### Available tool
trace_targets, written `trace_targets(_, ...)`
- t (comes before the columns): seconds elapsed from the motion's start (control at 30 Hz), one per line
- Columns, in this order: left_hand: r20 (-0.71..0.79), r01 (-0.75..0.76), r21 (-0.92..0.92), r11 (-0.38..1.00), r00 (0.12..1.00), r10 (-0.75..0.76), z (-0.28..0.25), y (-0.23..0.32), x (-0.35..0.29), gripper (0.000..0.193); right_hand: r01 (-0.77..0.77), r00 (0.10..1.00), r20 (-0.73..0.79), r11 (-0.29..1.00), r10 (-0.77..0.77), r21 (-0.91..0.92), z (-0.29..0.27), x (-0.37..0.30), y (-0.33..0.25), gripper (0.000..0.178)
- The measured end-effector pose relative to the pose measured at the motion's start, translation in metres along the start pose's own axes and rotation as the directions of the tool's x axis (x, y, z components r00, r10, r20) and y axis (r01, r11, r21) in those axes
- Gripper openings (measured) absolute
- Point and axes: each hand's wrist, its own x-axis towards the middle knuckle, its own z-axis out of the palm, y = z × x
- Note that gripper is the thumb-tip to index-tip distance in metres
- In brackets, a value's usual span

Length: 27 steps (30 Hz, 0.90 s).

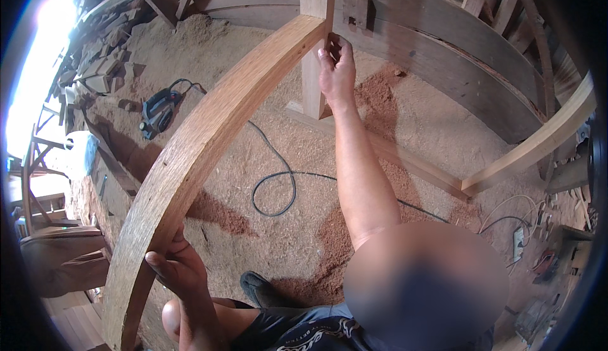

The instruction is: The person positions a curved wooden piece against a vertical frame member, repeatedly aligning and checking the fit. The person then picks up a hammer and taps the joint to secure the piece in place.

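Note:
A long curved wooden beam (183, 148) arches from the lower left up to an upright wooden post (313, 78), its far end meeting the post's side. My left hand (180, 262) grips the beam's lower part, thumb on the near side and fingers curled underneath, partly hidden. Just below the joint, my right hand (339, 69) is closed against the post's right edge, thumb toward me and fingertips partly out of sight. The post stands on a straight wooden rail (405, 161), which joins another curved piece (538, 135) at the right.
Sawdust covers the floor (221, 85). A corded electric hand planer (161, 107) lies at the left, and a black cable (291, 183) loops beneath the beam. Wide curved boards (430, 40) stand behind the post. Wood offcuts (104, 69) are piled far left. A power strip (519, 240) lies at the right.

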Motion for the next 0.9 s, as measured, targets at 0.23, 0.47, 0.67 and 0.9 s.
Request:
trace_targets(0.23, -0.03, -0.03, 0.063, 0.998, 0.999, 0.031, 0.0079, -0.0001, 0.0023, 0.069, 0.002, 1.0, -0.004, 1.0, -0.002, 0.031, 0.0005, 0.0003, 0.0011, 0.044)
trace_targets(0.47, 0.033, -0.02, -0.006, 1.0, 0.999, 0.02, -0.0005, 0.0006, 0.003, 0.066, -0.014, 1.0, -0.001, 0.998, 0.014, 0.057, -0.0002, 0.0015, 0.0018, 0.044)
trace_targets(0.67, -0.003, -0.017, 0.011, 1.0, 1.0, 0.017, 0.005, 0.0017, 0.0022, 0.068, -0.002, 1.0, -0.008, 0.999, 0.003, 0.05, 0.0011, 0.0007, 0.0026, 0.046)
trace_targets(0.9, 0.012, -0.011, -0.008, 1.0, 1.0, 0.011, 0.0019, 0.0015, 0.0028, 0.068, -0.007, 1.0, 0.022, 0.999, 0.006, 0.048, 0.0, 0.0022, 0.0038, 0.046)
